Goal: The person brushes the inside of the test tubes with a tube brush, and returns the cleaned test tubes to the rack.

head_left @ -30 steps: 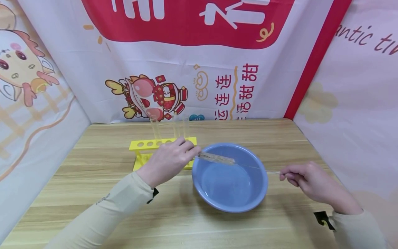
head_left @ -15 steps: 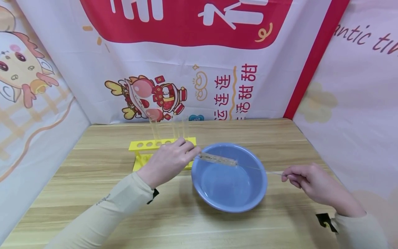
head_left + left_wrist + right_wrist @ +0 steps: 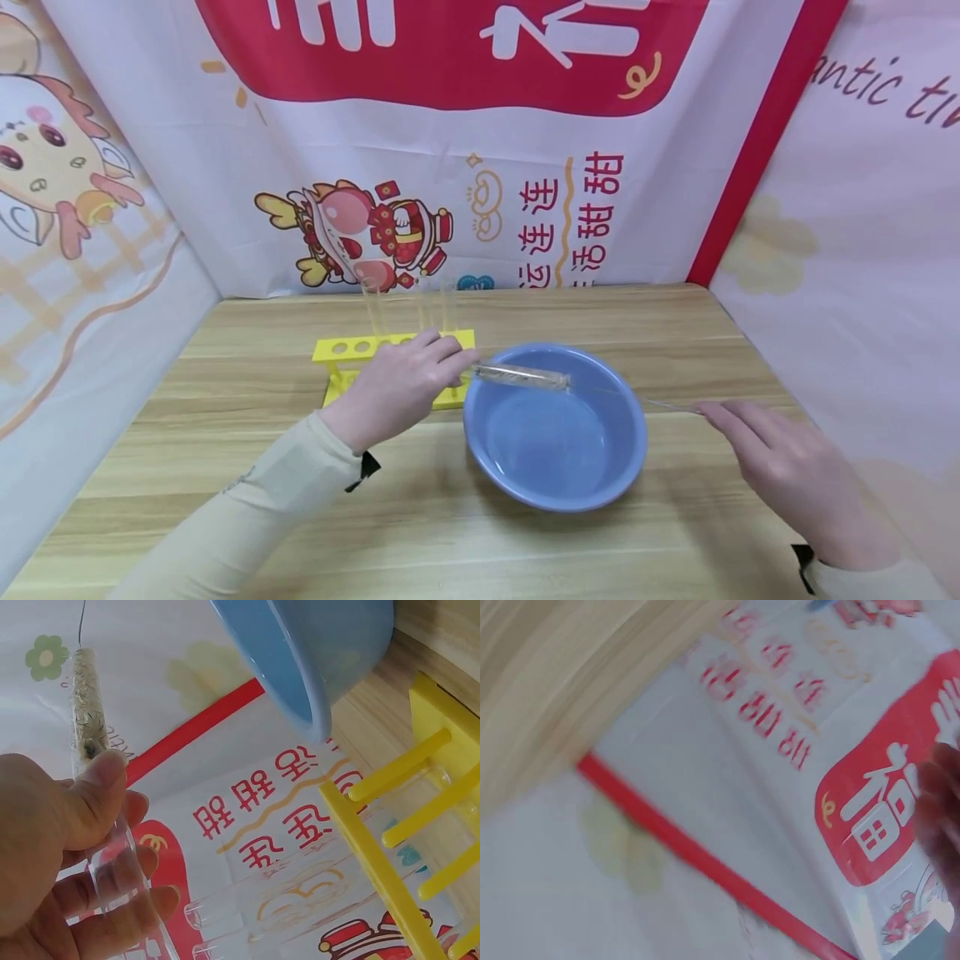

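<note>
In the head view my left hand (image 3: 393,383) grips a clear glass test tube (image 3: 116,859), held nearly level above the back of a blue basin (image 3: 555,498). The pale bristles of a test tube brush (image 3: 87,705) fill the tube's mouth end. From that mouth the brush's thin wire handle (image 3: 670,407) runs right, over the basin's rim. Its far end is pinched between the thumb and fingers of my right hand (image 3: 787,475). Only blurred fingers of that hand show at the edge of the right wrist view.
Behind the left hand stands a yellow test tube rack (image 3: 330,350) with several upright clear tubes (image 3: 375,310) in it. The wooden table (image 3: 420,533) is bounded by a printed cloth (image 3: 645,208) at the back and sides.
My right hand has moved right and closer to me, still pinching the wire, and has turned so its back shows more. The left hand and tube have shifted only slightly.
</note>
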The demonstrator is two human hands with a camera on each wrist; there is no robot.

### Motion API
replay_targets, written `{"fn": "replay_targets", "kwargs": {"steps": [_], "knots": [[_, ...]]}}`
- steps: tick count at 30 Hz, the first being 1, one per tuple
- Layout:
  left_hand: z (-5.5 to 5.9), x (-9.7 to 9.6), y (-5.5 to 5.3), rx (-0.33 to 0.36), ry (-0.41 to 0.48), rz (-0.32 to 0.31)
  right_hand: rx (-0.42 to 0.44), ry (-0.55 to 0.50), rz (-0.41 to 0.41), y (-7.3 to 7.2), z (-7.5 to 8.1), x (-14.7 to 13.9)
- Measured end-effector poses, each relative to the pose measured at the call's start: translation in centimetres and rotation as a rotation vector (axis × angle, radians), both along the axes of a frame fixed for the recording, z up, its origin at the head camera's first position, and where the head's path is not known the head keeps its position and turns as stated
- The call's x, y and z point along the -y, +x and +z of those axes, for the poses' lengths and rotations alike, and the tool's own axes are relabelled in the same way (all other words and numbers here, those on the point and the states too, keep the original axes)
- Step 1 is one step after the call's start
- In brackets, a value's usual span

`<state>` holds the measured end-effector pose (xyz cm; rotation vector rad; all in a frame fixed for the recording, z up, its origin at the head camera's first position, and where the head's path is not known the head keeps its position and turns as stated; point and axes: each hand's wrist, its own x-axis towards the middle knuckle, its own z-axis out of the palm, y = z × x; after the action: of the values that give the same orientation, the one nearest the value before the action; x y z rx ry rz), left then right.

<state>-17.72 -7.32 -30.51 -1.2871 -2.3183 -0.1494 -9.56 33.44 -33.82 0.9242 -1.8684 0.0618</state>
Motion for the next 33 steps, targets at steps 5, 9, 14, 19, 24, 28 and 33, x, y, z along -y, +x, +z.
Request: {"fn": "replay_targets", "kwargs": {"steps": [5, 9, 14, 19, 24, 28, 33], "knots": [[-0.1, 0.1, 0.1, 0.014, 0.007, -0.024, -0.224, 0.003, -0.004, 0.1, 0.0, 0.5], [-0.2, 0.1, 0.3, -0.004, 0.006, -0.028, -0.238, 0.022, -0.001, -0.1, -0.2, 0.6], [-0.3, -0.2, 0.4, -0.044, 0.006, -0.054, -0.19, 0.029, 0.038, -0.4, -0.4, 1.0], [-0.4, -0.6, 0.4, -0.076, -0.008, -0.065, -0.082, 0.044, 0.064, -0.4, 0.0, 1.7], [-0.5, -0.9, 0.4, -0.103, -0.013, -0.054, -0.02, 0.066, 0.072, -0.4, 0.3, 2.5], [-0.6, -1.3, 0.5, -0.135, -0.026, -0.051, 0.015, 0.066, 0.07, -0.5, 0.3, 2.9], [-0.7, -1.8, 0.6, -0.164, -0.038, -0.051, 0.075, 0.042, 0.074, -0.5, 0.4, 3.5]]}}
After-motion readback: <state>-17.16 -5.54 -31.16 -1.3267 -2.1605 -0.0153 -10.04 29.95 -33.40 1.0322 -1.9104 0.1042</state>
